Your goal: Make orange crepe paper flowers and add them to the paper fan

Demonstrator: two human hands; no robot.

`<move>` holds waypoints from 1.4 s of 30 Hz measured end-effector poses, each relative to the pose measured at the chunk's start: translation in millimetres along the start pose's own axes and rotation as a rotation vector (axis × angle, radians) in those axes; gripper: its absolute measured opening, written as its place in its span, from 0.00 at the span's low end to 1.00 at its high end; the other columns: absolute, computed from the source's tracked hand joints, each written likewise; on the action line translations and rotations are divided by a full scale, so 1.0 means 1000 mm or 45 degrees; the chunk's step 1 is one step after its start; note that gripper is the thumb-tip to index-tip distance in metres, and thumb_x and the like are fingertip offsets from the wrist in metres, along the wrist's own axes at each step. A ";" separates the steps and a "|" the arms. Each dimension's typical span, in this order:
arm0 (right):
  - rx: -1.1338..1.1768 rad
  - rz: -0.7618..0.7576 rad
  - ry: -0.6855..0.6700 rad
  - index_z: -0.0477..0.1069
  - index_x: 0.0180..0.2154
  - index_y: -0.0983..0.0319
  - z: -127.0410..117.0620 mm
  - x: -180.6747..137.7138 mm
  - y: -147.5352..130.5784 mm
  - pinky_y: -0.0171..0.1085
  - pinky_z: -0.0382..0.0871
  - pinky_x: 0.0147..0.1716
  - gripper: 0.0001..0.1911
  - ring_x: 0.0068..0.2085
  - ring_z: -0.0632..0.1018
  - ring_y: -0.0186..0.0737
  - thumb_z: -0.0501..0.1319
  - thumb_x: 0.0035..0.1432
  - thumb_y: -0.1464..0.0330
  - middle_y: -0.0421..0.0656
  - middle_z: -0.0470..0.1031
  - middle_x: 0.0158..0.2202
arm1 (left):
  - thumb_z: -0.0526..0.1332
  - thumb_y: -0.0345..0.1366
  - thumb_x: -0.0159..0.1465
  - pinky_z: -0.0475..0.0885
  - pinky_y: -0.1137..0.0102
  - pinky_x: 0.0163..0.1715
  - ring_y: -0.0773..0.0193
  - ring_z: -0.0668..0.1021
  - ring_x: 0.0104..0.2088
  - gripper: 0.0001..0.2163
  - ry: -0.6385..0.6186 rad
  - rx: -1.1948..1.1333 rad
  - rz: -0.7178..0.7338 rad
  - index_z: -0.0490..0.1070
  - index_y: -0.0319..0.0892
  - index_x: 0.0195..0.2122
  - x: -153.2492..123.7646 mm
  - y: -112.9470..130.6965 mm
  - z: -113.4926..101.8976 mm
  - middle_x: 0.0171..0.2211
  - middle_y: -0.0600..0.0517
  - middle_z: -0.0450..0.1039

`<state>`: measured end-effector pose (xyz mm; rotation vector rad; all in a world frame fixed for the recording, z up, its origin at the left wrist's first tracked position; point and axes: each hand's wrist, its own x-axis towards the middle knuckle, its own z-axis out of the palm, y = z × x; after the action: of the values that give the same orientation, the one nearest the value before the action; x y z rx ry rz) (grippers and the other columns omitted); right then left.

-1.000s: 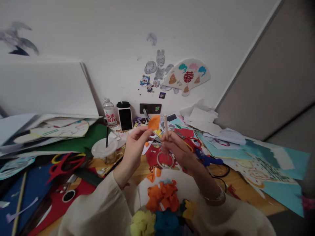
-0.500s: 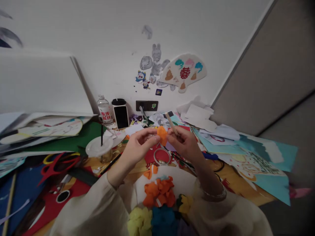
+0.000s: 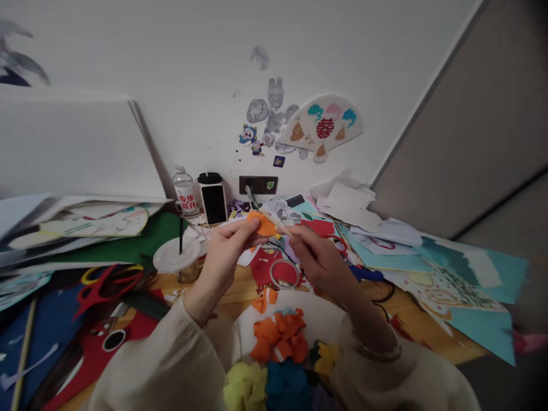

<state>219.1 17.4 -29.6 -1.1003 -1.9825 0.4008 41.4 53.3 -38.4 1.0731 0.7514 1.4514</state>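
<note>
Orange paper leftward now, seemingly between hands.

Home craft corner. Surface against white wall, covered with coloured paper sheets, red scissors, tape roll. Paper fan cutout, stickers on wall.

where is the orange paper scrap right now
In the head view, centre frame, the orange paper scrap is pinched in the left hand, against the wooden stick held by the right hand, above the tape roll.
</note>
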 end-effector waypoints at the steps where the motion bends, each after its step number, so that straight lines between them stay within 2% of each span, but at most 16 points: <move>1: -0.003 -0.013 -0.021 0.66 0.53 0.58 0.001 0.000 0.001 0.33 0.60 0.26 0.17 0.26 0.68 0.33 0.48 0.66 0.63 0.39 0.72 0.28 | 0.69 0.40 0.51 0.77 0.69 0.36 0.64 0.79 0.28 0.10 0.021 -0.029 0.008 0.78 0.37 0.26 0.000 0.002 0.000 0.26 0.51 0.77; 5: -0.021 -0.051 -0.073 0.60 0.59 0.55 0.002 0.000 0.004 0.33 0.60 0.26 0.21 0.25 0.67 0.33 0.48 0.66 0.65 0.38 0.73 0.29 | 0.69 0.39 0.51 0.78 0.69 0.36 0.64 0.79 0.29 0.09 0.077 -0.063 0.059 0.79 0.37 0.28 0.002 0.005 -0.003 0.28 0.50 0.78; 11: -0.050 -0.110 -0.089 0.59 0.60 0.54 0.005 0.001 0.008 0.31 0.58 0.23 0.23 0.20 0.61 0.30 0.48 0.64 0.70 0.35 0.70 0.24 | 0.68 0.38 0.53 0.78 0.67 0.38 0.64 0.80 0.30 0.08 0.082 -0.069 0.091 0.79 0.37 0.28 0.004 0.007 -0.008 0.29 0.49 0.79; 17: -0.099 -0.063 -0.016 0.61 0.59 0.55 0.006 0.006 0.009 0.31 0.58 0.21 0.21 0.20 0.64 0.31 0.48 0.66 0.64 0.37 0.74 0.29 | 0.68 0.37 0.52 0.79 0.68 0.36 0.66 0.79 0.27 0.07 0.138 -0.097 0.121 0.78 0.38 0.25 0.005 0.010 -0.008 0.24 0.52 0.77; 19: -0.099 -0.048 0.006 0.63 0.58 0.56 0.006 0.008 0.012 0.32 0.63 0.24 0.21 0.24 0.70 0.33 0.48 0.66 0.63 0.39 0.76 0.31 | 0.68 0.36 0.52 0.79 0.69 0.35 0.67 0.78 0.26 0.07 0.169 -0.111 0.131 0.77 0.38 0.24 0.005 0.011 -0.008 0.22 0.53 0.75; 21: -0.063 -0.065 0.023 0.66 0.56 0.56 0.007 0.009 0.014 0.34 0.69 0.34 0.20 0.35 0.76 0.38 0.49 0.66 0.62 0.41 0.78 0.39 | 0.68 0.36 0.52 0.79 0.69 0.34 0.67 0.78 0.25 0.07 0.179 -0.111 0.137 0.76 0.38 0.23 0.004 0.012 -0.007 0.21 0.54 0.73; 23: -0.025 -0.091 0.051 0.70 0.53 0.56 0.009 0.010 0.017 0.36 0.70 0.41 0.18 0.44 0.76 0.41 0.50 0.65 0.62 0.41 0.77 0.46 | 0.68 0.36 0.51 0.79 0.69 0.34 0.68 0.77 0.25 0.07 0.186 -0.105 0.147 0.76 0.38 0.23 0.004 0.012 -0.007 0.21 0.54 0.73; 24: -0.019 -0.101 0.070 0.71 0.52 0.56 0.009 0.011 0.017 0.37 0.70 0.42 0.17 0.46 0.76 0.42 0.51 0.65 0.63 0.41 0.77 0.46 | 0.68 0.36 0.51 0.79 0.69 0.34 0.68 0.77 0.24 0.07 0.195 -0.101 0.157 0.76 0.38 0.23 0.004 0.013 -0.007 0.21 0.54 0.73; 28: -0.019 -0.107 0.129 0.73 0.49 0.56 0.012 0.010 0.016 0.36 0.71 0.42 0.15 0.44 0.78 0.40 0.54 0.64 0.64 0.40 0.77 0.46 | 0.68 0.38 0.51 0.78 0.69 0.33 0.68 0.76 0.23 0.07 0.229 -0.074 0.207 0.77 0.39 0.24 0.003 0.011 -0.006 0.20 0.55 0.73; 33: 0.031 -0.108 0.103 0.72 0.51 0.57 0.013 0.011 0.014 0.38 0.69 0.49 0.16 0.50 0.76 0.41 0.53 0.64 0.66 0.40 0.75 0.50 | 0.68 0.39 0.52 0.78 0.70 0.31 0.68 0.76 0.24 0.08 0.216 -0.041 0.228 0.77 0.39 0.24 0.002 0.008 -0.004 0.21 0.54 0.73; 42: -0.019 -0.112 0.084 0.71 0.51 0.55 0.014 0.011 0.015 0.40 0.69 0.48 0.16 0.48 0.77 0.42 0.52 0.64 0.66 0.40 0.76 0.48 | 0.68 0.39 0.52 0.78 0.69 0.33 0.67 0.76 0.25 0.08 0.231 -0.065 0.222 0.77 0.40 0.23 0.000 0.004 -0.002 0.22 0.55 0.72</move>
<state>213.1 36.9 -42.1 -1.0188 -1.9709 0.2997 37.9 53.3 -35.8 0.9962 0.7585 1.7255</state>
